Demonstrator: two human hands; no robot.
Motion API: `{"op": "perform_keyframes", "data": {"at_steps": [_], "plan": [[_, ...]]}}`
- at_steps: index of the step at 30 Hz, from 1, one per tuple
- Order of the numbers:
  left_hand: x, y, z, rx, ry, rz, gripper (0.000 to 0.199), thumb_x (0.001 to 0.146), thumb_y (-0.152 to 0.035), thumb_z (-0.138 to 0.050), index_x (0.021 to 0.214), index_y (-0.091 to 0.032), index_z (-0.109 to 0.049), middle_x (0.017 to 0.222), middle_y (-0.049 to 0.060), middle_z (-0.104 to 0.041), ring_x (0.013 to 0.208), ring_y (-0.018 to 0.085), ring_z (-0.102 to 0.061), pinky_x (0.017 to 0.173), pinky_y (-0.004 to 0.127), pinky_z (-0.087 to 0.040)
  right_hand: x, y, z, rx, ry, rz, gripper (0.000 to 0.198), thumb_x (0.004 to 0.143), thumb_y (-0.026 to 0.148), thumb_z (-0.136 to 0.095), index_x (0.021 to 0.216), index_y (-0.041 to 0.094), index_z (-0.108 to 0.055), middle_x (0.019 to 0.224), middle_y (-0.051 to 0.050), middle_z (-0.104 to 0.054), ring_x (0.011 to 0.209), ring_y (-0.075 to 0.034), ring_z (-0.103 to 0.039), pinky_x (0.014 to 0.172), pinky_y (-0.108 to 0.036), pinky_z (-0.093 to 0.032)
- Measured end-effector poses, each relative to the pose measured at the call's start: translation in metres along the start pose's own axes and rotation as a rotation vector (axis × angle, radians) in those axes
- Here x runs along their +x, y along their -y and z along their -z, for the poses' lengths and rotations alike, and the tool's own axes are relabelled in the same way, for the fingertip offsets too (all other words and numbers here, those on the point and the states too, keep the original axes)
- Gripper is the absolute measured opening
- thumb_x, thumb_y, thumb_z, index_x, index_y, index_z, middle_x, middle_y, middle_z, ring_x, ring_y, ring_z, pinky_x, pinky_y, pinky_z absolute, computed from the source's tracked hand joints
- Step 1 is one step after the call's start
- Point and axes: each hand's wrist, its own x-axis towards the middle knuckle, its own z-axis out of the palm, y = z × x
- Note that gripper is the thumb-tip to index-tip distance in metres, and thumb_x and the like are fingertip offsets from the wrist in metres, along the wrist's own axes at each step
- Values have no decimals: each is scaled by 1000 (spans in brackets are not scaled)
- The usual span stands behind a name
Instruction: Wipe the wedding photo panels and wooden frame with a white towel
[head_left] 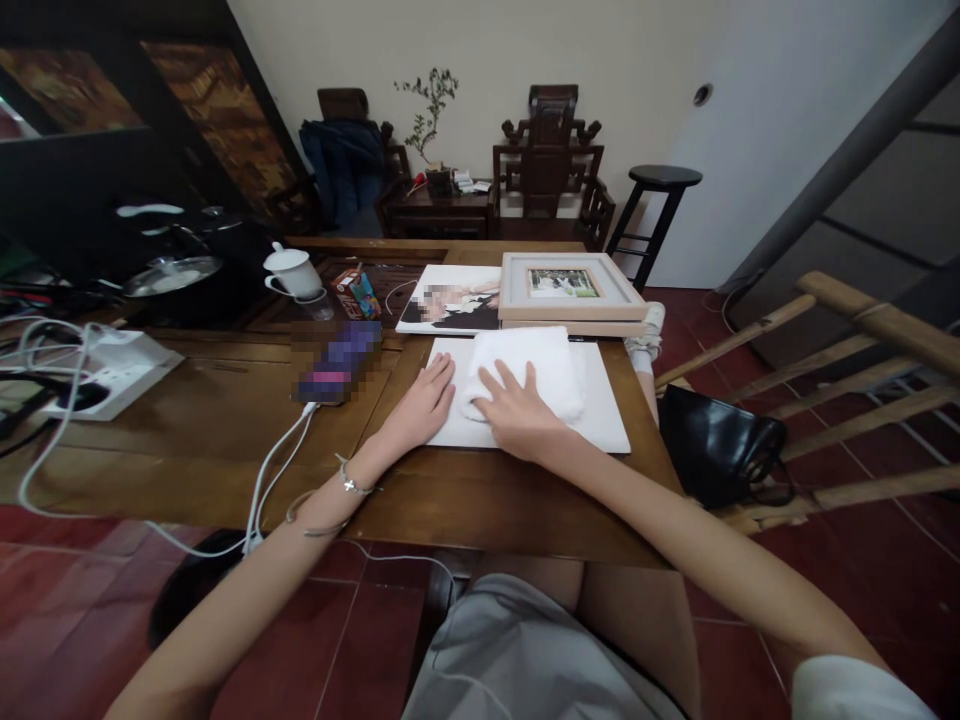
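A folded white towel [551, 350] lies on a flat white board [604, 410] near the front edge of the wooden table. My right hand [517, 405] rests on the towel, its fingers spread and pressing on the cloth. At the board's left edge, my left hand [429, 400] lies flat with the fingers stretched out. Just behind the board are a picture panel [461, 300] and a light picture frame [626, 290] with a photo in it, stacked on another frame.
Left on the wooden table [360, 430] are a phone [337, 362] on a white cable, a drink carton [355, 292], a lidded white cup [291, 272], a pot [176, 285] and a power strip [120, 370]. A black bag [720, 445] sits by a wooden chair [840, 400] at right.
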Motion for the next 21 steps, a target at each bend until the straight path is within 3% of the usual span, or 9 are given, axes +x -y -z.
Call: {"op": "perform_keyframes", "data": {"at_steps": [4,10,15,21], "plan": [[0,1,-1,-13,-14,-6,51,96,-31,-30,139,-6,-42,151,21,-35,143,30,-26,115,53,-22,-36,23,5,11,-27,123,39,90,15,-39,120,18,-63,149,-20,-37,138,-44,-27,102,-74,-22],[-1,0,0,-29,-21,-4,51,95,-30,-33,140,-8,-42,151,20,-35,143,30,-27,116,52,-22,-69,45,25,148,116,205,37,86,21,-48,121,20,-62,149,-19,-38,137,-43,-30,101,-72,-27],[0,0,1,-11,-11,-2,50,95,-30,-33,139,-8,-43,150,20,-36,142,30,-28,116,51,-23,-54,29,32,210,115,152,36,84,14,-45,115,19,-62,144,-15,-46,135,-35,-36,104,-65,-30],[0,-1,4,-29,-11,-12,53,95,-35,-33,137,-7,-46,150,19,-37,142,29,-30,117,48,-23,-3,-3,16,139,64,-28,52,83,4,-36,131,14,-53,151,-17,-35,142,-38,-22,106,-70,-20]]}}
